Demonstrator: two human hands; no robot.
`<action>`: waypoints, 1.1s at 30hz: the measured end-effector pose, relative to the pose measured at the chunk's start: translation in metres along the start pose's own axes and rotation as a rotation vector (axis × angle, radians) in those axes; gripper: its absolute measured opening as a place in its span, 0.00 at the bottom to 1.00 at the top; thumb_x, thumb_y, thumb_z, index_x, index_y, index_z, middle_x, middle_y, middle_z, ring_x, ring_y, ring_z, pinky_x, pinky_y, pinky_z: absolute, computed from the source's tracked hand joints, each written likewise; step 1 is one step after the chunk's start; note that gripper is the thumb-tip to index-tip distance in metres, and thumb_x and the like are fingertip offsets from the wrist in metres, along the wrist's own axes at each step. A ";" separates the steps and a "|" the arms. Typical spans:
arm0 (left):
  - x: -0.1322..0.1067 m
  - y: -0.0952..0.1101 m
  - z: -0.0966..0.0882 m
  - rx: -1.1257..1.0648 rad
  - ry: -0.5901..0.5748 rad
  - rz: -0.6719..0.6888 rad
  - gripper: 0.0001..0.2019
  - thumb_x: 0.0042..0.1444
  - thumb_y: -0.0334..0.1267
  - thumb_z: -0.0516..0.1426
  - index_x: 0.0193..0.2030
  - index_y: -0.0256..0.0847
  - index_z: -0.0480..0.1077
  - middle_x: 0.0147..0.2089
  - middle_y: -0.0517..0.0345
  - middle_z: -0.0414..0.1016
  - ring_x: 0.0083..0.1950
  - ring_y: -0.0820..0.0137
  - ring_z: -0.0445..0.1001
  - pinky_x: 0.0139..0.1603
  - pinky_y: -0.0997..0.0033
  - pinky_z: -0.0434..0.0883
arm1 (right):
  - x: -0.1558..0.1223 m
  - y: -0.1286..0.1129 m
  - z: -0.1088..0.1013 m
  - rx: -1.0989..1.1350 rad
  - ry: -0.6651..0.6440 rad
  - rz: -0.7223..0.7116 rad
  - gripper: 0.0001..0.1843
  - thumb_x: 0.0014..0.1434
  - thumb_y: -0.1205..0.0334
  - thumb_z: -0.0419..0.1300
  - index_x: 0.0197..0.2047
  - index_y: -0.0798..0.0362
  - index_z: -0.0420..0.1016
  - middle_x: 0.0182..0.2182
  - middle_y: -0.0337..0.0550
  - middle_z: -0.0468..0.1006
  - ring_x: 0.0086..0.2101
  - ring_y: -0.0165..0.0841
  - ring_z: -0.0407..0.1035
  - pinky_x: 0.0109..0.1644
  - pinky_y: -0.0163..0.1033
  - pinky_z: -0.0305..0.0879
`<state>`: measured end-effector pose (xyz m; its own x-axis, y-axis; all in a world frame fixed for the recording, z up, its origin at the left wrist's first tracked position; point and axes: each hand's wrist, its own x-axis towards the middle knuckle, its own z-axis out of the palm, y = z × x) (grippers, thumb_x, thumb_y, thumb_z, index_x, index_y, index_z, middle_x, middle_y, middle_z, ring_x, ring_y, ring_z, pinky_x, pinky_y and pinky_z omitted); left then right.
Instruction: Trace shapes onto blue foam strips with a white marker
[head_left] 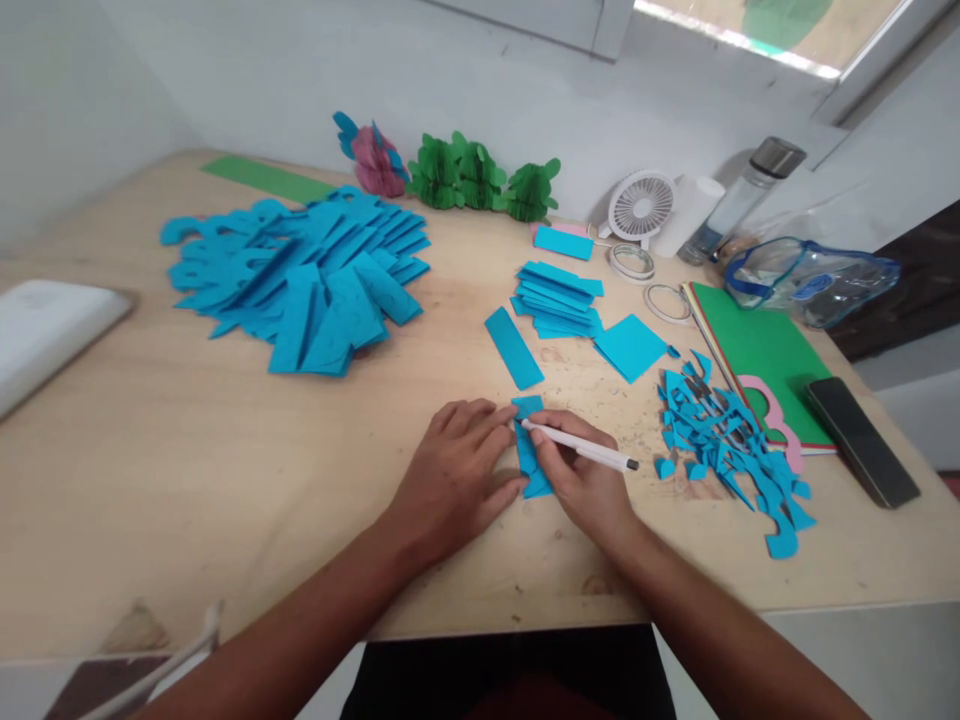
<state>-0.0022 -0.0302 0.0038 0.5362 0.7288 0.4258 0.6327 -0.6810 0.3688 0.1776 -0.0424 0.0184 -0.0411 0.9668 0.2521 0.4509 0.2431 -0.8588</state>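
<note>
A white pen (581,443) with a dark end is gripped in my right hand (592,490), its tip on a small blue paper strip (534,480). Curved lines seem to be marked on that strip, partly covered by my fingers. My left hand (454,470) lies flat with fingers stretched, its fingertips against the strip's left edge. Just beyond my hands is another blue paper strip (514,348). Farther back are a stack of folded blue strips (559,300) and a square-looking blue sheet (630,348).
A large heap of cut blue paper (300,270) covers the left. Blue scraps (720,430), a pink paper shape (772,415), a green pad (757,350) and a black phone (862,440) lie right. Green paper ornaments (476,175), a small fan (641,207) and a bottle (739,205) stand behind.
</note>
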 end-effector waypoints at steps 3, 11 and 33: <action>0.000 0.000 0.000 0.015 0.004 0.009 0.16 0.58 0.40 0.58 0.53 0.39 0.70 0.57 0.46 0.76 0.58 0.50 0.70 0.59 0.42 0.67 | 0.000 0.002 0.001 -0.003 0.003 -0.009 0.09 0.62 0.63 0.57 0.42 0.49 0.79 0.38 0.43 0.84 0.39 0.35 0.77 0.44 0.41 0.74; 0.001 0.002 -0.002 0.017 -0.026 -0.006 0.16 0.58 0.40 0.58 0.53 0.41 0.69 0.58 0.46 0.75 0.59 0.51 0.70 0.60 0.45 0.66 | 0.000 0.001 0.000 -0.028 -0.006 -0.017 0.09 0.62 0.64 0.57 0.41 0.49 0.79 0.39 0.44 0.84 0.41 0.35 0.77 0.47 0.43 0.74; 0.003 0.005 -0.005 0.040 -0.021 0.017 0.17 0.58 0.38 0.58 0.53 0.35 0.69 0.58 0.42 0.75 0.58 0.49 0.70 0.57 0.44 0.68 | -0.001 0.001 0.001 0.070 0.014 0.029 0.08 0.62 0.63 0.58 0.40 0.51 0.79 0.36 0.44 0.83 0.36 0.34 0.76 0.37 0.38 0.71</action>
<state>-0.0005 -0.0319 0.0107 0.5586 0.7187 0.4141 0.6449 -0.6902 0.3283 0.1772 -0.0431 0.0171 -0.0161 0.9724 0.2329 0.3886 0.2207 -0.8946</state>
